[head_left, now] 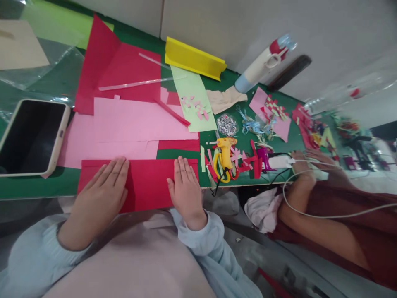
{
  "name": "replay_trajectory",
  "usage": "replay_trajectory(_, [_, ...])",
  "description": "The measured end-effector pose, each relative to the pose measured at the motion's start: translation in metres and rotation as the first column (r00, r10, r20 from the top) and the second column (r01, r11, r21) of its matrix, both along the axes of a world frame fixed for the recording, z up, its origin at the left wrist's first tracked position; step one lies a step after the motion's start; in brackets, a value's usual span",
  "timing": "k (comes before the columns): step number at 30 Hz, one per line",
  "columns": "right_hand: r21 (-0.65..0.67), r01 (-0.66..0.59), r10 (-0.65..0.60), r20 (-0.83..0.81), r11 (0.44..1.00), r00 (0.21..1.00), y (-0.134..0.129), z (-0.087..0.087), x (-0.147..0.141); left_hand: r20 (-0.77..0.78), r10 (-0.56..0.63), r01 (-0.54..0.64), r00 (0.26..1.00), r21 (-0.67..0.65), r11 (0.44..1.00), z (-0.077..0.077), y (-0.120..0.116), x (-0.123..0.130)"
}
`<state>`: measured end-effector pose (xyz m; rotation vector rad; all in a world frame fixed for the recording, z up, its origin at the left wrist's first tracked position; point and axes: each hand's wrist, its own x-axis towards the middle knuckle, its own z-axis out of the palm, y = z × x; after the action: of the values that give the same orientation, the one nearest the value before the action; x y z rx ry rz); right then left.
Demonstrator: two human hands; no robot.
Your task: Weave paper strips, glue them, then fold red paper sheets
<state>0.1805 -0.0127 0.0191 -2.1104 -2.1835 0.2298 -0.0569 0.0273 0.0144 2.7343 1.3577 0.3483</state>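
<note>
A long red paper sheet (149, 182) lies at the front edge of the green table, with a narrow fold line along its top. My left hand (104, 194) rests flat on its left part, fingers stretched out and pointing away from me. On its right end my right hand (186, 188) lies flat as well, thumb apart from the fingers. Just beyond the red sheet are pink paper sheets (130, 122), with a narrow red strip (172, 112) lying across them.
A phone (32, 136) lies at the left. Rightward are a yellow glue gun (227, 151), scissors, paper scraps and a beads dish (227, 124). A bottle (260, 66) stands behind. Another person's arm (297, 186) is at the right, beside a white cable.
</note>
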Motion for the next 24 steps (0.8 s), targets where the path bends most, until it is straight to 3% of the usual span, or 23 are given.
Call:
replay_trajectory(7, [0.01,0.078,-0.078,-0.018,0.997,0.997,-0.002,0.002,0.025,-0.017,-0.016,0.016,1.0,0.005,1.0,0.004,0.001,0.002])
replay_trajectory(11, [0.031,0.067,-0.063,-0.114,0.997,0.991,-0.001,0.004,0.039,-0.008,-0.015,0.015,1.0,0.019,1.0,0.005,0.002,0.001])
replay_trajectory(15, [0.148,0.103,-0.061,-0.266,0.984,0.962,0.0,0.006,0.056,-0.001,0.006,-0.006,1.0,0.006,1.0,0.008,0.009,-0.003])
replay_trajectory(18, [0.242,0.159,-0.087,-0.283,0.957,0.955,0.002,0.009,0.064,0.003,-0.028,0.028,1.0,0.014,1.0,0.008,0.015,-0.009])
replay_trajectory(24, [0.216,0.037,0.012,-0.221,0.976,0.975,0.011,0.014,0.066,0.003,-0.095,0.094,0.995,0.122,0.988,0.008,0.016,-0.021])
